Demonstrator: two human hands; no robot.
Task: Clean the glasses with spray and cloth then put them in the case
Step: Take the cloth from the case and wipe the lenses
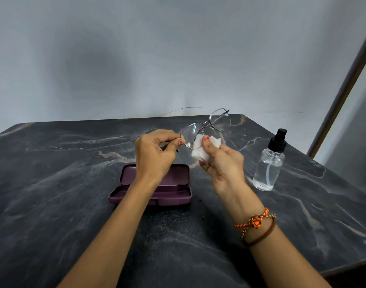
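Thin metal-framed glasses (211,123) are held up above the table. My left hand (155,154) pinches the outer edge of the near lens between thumb and fingers. My right hand (221,163) grips a folded white cloth (198,146), thumb pressing it against that same lens. One temple arm sticks out to the upper left. An open purple glasses case (178,192) lies on the table under my left forearm, partly hidden by it. A clear spray bottle (268,163) with a black nozzle stands upright to the right of my right hand.
A dark marbled table (63,183) stretches out on all sides of the case. A grey wall (157,59) rises behind its far edge. A slanted frame or door edge (344,90) stands at the right.
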